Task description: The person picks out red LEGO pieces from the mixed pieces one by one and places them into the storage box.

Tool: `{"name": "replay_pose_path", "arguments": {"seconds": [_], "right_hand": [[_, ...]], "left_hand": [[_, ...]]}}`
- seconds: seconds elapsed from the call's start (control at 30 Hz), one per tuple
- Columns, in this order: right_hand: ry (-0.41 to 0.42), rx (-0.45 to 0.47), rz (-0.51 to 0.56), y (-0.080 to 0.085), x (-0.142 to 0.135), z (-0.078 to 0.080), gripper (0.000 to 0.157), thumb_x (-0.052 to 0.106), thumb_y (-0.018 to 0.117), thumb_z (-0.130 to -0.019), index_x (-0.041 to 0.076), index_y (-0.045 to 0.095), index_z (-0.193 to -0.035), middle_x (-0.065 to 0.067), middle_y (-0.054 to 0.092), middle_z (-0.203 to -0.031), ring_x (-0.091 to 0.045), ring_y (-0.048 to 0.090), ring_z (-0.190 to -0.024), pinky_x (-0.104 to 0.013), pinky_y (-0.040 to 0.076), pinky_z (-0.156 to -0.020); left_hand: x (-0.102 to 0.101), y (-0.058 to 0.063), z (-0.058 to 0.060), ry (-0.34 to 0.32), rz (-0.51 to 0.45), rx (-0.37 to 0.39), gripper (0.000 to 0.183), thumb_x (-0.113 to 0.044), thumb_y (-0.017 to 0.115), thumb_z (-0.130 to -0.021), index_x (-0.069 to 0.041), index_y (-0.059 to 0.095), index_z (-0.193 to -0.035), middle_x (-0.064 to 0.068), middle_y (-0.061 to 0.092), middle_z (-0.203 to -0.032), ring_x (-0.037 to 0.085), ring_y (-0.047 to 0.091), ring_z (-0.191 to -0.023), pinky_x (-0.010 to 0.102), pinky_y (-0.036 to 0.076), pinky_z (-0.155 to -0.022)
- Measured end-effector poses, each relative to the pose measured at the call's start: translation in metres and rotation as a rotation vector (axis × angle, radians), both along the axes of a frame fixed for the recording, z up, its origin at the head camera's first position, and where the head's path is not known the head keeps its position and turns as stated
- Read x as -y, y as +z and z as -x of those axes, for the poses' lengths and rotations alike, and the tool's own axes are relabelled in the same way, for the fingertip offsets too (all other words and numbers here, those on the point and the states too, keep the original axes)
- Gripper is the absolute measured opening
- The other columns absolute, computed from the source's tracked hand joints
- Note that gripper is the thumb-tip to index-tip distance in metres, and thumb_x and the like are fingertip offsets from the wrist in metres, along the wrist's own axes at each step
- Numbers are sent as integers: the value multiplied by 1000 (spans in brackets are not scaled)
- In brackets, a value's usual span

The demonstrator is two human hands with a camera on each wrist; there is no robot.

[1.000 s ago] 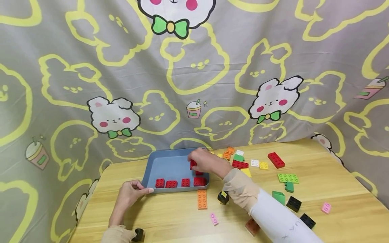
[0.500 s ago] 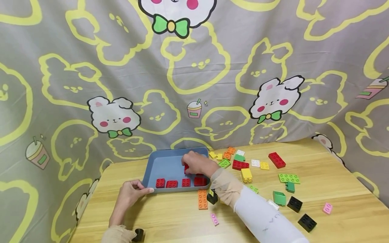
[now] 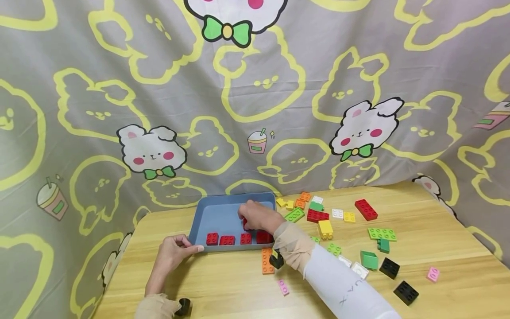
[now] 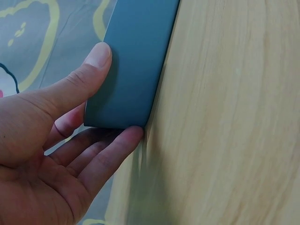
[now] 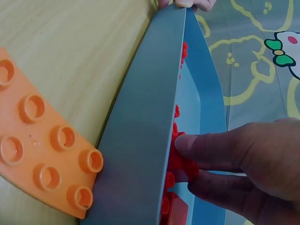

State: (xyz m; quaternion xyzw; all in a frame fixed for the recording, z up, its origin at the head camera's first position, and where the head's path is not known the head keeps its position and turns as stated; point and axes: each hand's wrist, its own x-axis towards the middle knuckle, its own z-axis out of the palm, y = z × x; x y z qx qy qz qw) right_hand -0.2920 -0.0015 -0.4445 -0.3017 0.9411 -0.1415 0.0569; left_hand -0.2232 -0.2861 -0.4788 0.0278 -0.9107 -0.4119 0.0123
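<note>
A blue tray (image 3: 223, 215) lies at the back of the wooden table, with a row of red bricks (image 3: 227, 240) along its near wall. My left hand (image 3: 171, 254) grips the tray's near left corner. In the left wrist view its thumb (image 4: 98, 55) lies on the outer wall and the other fingers come round the corner. Inside the tray's right half, my right hand (image 3: 260, 217) pinches a red brick (image 5: 176, 157) between thumb and fingers, low behind the near wall. The hand covers part of that brick in the head view.
Right of the tray lie loose bricks: a red one (image 3: 365, 209), a yellow one (image 3: 325, 230), a light green one (image 3: 381, 234), black ones (image 3: 406, 292) and several more. An orange brick (image 3: 268, 261) lies against the tray's front wall. A patterned cloth (image 3: 255, 110) hangs behind the table.
My right hand has shifted a little left inside the tray and lower with the red brick. The left hand has kept its grip on the corner.
</note>
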Motion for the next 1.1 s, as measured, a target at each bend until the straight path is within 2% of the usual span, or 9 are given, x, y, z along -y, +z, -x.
{"name": "replay_pose_path", "arguments": {"seconds": [0.13, 0.27, 0.47, 0.6, 0.87, 1.1], "right_hand": [[14, -5, 17, 4, -3, -2, 21, 12, 81, -90, 7, 76, -110, -7, 73, -101, -14, 65, -84, -29, 55, -77], [40, -31, 57, 15, -9, -6, 26, 11, 76, -94, 4, 74, -119, -10, 73, -114, -20, 70, -98, -32, 56, -84], [98, -103, 132, 34, -25, -14, 22, 6, 72, -95, 1, 74, -117, -11, 73, -115, -23, 70, -102, -34, 57, -86], [107, -138, 188, 41, -38, -17, 22, 6, 72, -96, 0, 73, -116, -13, 73, -115, -24, 70, -105, -35, 56, -89], [21, -127, 290, 49, -81, -27, 24, 6, 72, -96, -1, 72, -119, -14, 73, -113, -29, 69, -103, -39, 56, -88], [-52, -154, 285, 41, -125, -36, 23, 6, 75, -94, -1, 72, -116, -14, 73, -110, -29, 69, -100, -42, 56, -87]], "left_hand": [[-1, 1, 0, 1, -3, -2, 37, -22, 95, -72, -6, 63, -66, -2, 53, -61, 12, 44, -60, 25, 38, -55], [-1, 1, -1, 3, -8, -3, 37, -22, 96, -72, -6, 63, -67, -3, 51, -59, 11, 43, -59, 25, 36, -54], [1, 1, -1, -2, -8, -4, 37, -23, 96, -72, -6, 63, -67, -3, 49, -58, 11, 42, -59, 25, 36, -54], [2, 2, -1, -3, -3, -5, 37, -22, 95, -73, -5, 63, -67, -3, 50, -59, 12, 43, -61, 25, 37, -56], [1, 2, 2, -9, -2, -13, 36, -22, 95, -74, -5, 64, -67, -2, 51, -61, 12, 43, -62, 25, 36, -55], [1, 0, 1, -11, -6, -13, 36, -22, 95, -74, -5, 63, -66, -3, 51, -61, 11, 43, -62, 25, 36, -55]]}}
